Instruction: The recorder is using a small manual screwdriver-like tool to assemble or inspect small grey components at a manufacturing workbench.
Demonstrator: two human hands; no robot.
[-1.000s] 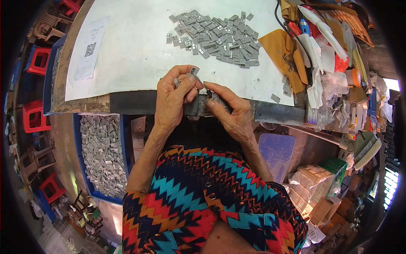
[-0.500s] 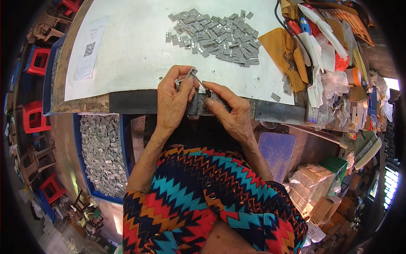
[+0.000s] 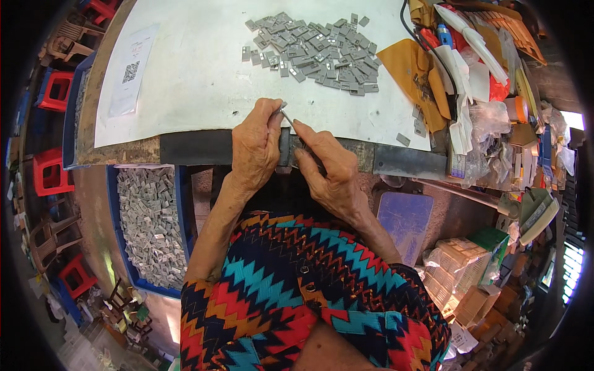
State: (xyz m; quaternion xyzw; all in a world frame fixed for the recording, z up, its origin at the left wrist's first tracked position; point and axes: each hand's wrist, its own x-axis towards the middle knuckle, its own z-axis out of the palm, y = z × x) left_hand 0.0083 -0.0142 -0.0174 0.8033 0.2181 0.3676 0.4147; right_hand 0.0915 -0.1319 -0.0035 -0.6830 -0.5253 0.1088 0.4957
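Left hand [image 3: 257, 145] is now rolled over, mostly hiding its piece [image 3: 283, 104]; right hand [image 3: 333, 164] sits a bit further toward 7 o'clock.

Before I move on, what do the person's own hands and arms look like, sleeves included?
The left hand and right hand are ungloved, with no watch or bracelet visible. The forearms are bare. The sleeves end around the elbows and match the top: jagged zigzags in orange, red, turquoise and dark navy or black.
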